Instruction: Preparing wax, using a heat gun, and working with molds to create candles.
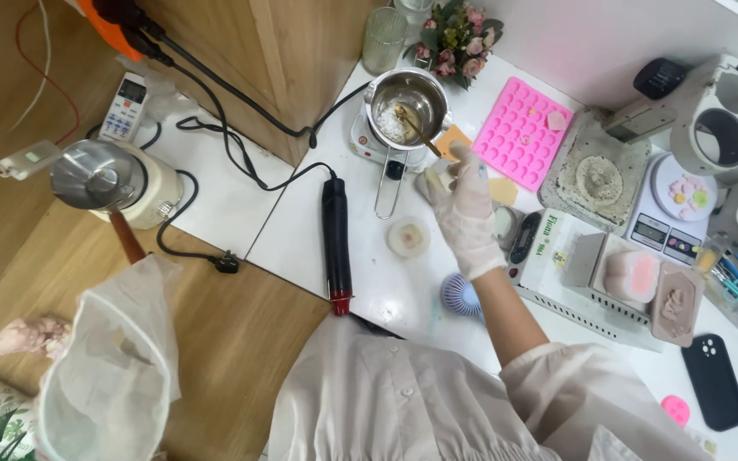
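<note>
My right hand [465, 209], in a thin white glove, reaches over the white counter just right of a small steel pot [409, 96]. Its thumb and fingers close on a small pale block [434, 181]. The fingertips are close to the end of a gold spoon [416, 128] that leans in the pot, where a white powdery lump lies. The pot stands on a small white hotplate [366, 142], with its wire handle [386, 189] pointing toward me. My left hand is out of sight.
A pink silicone mould [518, 137], an orange square [452, 139], a round pale disc [408, 236] and a small blue ribbed fan [460, 295] lie around the hand. A black and red heat tool [336, 243] lies to the left. Scales, moulds and a black phone [715, 380] crowd the right.
</note>
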